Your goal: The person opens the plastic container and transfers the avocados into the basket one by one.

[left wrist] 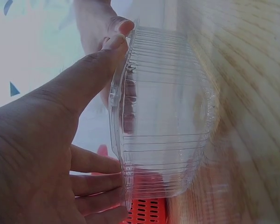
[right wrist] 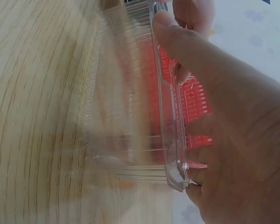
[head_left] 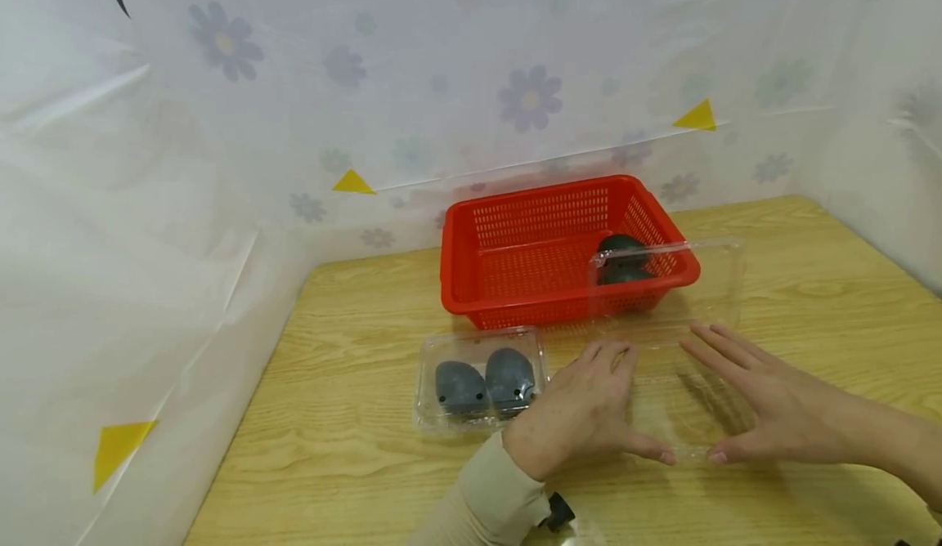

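A clear plastic clamshell box (head_left: 673,411) stands unfolded between the two hands, with its see-through lid (head_left: 710,297) raised at the back, overlapping the red basket's corner. My left hand (head_left: 581,415) spans the box's left side, thumb at the front rim and outstretched fingers along the rim farther back. On the opposite side, my right hand (head_left: 773,403) spreads the same way, its thumb (right wrist: 165,19) at the front rim. The box bottom is close against the table in both wrist views. Nothing shows inside this box.
Left of the hands sits a second clear box (head_left: 423,395) holding two dark grey, rounded objects with small black dots. Behind stands a red slotted basket (head_left: 459,276) with dark rounded objects in its right end. Flowered sheeting (head_left: 441,105) borders the wooden table (head_left: 331,448).
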{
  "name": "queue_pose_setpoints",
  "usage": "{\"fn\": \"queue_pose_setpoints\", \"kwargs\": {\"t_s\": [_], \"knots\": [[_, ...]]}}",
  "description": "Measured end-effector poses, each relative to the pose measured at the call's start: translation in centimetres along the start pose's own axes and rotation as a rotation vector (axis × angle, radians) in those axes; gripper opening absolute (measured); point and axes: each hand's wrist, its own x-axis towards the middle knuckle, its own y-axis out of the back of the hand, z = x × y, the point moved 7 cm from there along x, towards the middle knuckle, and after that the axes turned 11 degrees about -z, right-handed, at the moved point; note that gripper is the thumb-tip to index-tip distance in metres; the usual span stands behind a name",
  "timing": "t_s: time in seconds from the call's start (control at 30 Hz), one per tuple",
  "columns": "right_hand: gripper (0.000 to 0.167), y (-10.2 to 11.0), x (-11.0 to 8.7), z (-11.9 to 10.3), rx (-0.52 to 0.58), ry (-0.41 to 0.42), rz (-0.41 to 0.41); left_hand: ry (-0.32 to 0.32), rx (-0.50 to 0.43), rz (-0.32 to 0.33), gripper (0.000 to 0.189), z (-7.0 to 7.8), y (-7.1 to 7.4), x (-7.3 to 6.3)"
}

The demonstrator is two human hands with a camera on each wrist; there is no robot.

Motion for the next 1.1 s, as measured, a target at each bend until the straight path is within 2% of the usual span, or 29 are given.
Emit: {"fn": "queue_pose_setpoints", "kwargs": {"t_s": [0.23, 0.47, 0.63, 0.87, 1.1], "knots": [[0.122, 0.3, -0.7, 0.6, -0.029, 0.002, 0.032, 0.002, -0.01, -0.01, 0.115, 0.7, 0.1, 0.6], [0.124, 0.3, -2.1, 2.0, -0.01, -0.057, 0.035, -0.02, 0.024, -0.012, 0.113, 1.9, 0.2, 1.7], [0.125, 0.5, -2.8, 2.7, 0.009, -0.054, 0.044, -0.021, 0.038, -0.01, 0.112, 2.6, 0.3, 2.5], [0.127, 0.7, -3.9, 3.9, 0.04, -0.095, 0.038, -0.027, 0.044, -0.022, 0.113, 3.6, 0.5, 3.8], [0.131, 1.0, -5.1, 5.0, 0.051, -0.046, 0.092, -0.039, 0.079, -0.002, 0.109, 5.0, 0.9, 5.0]]}}
